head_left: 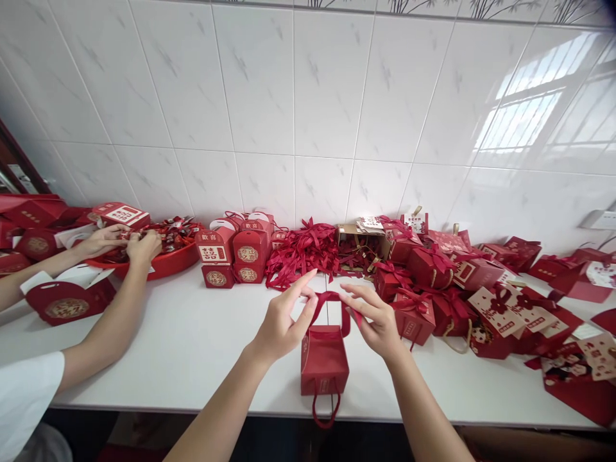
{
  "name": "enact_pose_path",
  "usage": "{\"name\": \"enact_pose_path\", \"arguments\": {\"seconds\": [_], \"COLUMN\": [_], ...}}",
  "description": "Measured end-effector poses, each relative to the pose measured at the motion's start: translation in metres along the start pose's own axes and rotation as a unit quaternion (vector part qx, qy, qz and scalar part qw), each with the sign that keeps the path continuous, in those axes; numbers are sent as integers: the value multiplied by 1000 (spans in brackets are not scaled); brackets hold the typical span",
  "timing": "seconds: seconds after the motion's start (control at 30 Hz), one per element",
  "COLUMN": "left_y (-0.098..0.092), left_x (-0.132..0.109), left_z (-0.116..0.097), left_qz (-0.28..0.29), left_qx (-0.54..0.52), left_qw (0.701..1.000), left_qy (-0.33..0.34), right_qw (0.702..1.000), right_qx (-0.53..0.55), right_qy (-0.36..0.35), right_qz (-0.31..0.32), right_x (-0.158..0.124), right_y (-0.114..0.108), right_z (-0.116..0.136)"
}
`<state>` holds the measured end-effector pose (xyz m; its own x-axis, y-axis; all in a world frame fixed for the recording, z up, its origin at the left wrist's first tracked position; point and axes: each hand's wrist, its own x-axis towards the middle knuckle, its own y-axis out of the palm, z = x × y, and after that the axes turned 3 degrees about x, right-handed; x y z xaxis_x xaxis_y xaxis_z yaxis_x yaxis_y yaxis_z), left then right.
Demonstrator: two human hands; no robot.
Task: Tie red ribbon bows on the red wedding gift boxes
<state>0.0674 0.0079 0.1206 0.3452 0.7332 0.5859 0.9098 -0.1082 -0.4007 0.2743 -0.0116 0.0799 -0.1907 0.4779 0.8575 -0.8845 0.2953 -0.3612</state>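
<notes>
A small red gift box (328, 362) stands near the table's front edge, a red cord handle (327, 420) hanging over its near side. Just beyond the box top, a dark red ribbon (329, 296) is stretched between my two hands. My left hand (285, 319) pinches it between thumb and fingers. On the other side, my right hand (373, 316) grips the ribbon too, its fingers closed around it. A heap of loose red ribbons (304, 253) lies behind my hands.
At left a co-worker's hands (144, 247) are over a red basin (176, 266) of wrapped sweets, beside an open red box (72, 298). Stacked boxes (215, 253) stand mid-left. Ribboned boxes (447, 311) crowd the right, near an open carton (363, 240) against the tiled wall.
</notes>
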Motion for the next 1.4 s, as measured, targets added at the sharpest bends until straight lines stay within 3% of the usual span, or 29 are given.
{"name": "enact_pose_path", "arguments": {"seconds": [0.07, 0.17, 0.27, 0.37, 0.43, 0.53, 0.67, 0.77, 0.83, 1.03, 1.2, 1.33, 1.4], "left_y": [-3, -15, -28, -30, -24, -9, 14, 33, 46, 66, 65, 60, 58], "left_x": [-7, -26, -59, -94, -109, -113, -93, -76, -69, -65, -69, -70, -69], "left_z": [12, 44, 86, 122, 136, 138, 113, 89, 78, 72, 75, 74, 72], "left_qz": [-98, -199, -198, -150, -116, -114, -108, -50, -20, -32, -11, 21, 16], "left_qx": [103, 162, 207, 273, 275, 266, 156, 40, -3, -47, -66, -16, 9], "left_qw": [990, 965, 950, 935, 939, 945, 970, 981, 981, 967, 951, 956, 960], "left_qy": [20, -55, -127, -170, -169, -156, -154, -181, -195, -248, -302, -293, -279], "right_qw": [994, 941, 838, 780, 778, 816, 883, 922, 933, 884, 860, 840, 827], "right_qx": [-4, -37, -58, -85, -90, -130, -164, -110, -67, 106, 121, 159, 216], "right_qy": [86, 274, 476, 573, 586, 529, 400, 354, 349, 454, 492, 509, 511], "right_qz": [-74, -194, -259, -238, -206, -192, -183, -108, -54, 17, 57, 103, 94], "right_x": [-19, -59, -105, -143, -157, -156, -126, -101, -89, -84, -88, -85, -83], "right_y": [-2, -6, -16, -25, -26, -21, -7, 7, 16, 33, 32, 25, 23], "right_z": [2, 1, -6, -16, -20, -20, -11, -6, -7, -21, -23, -18, -15]}}
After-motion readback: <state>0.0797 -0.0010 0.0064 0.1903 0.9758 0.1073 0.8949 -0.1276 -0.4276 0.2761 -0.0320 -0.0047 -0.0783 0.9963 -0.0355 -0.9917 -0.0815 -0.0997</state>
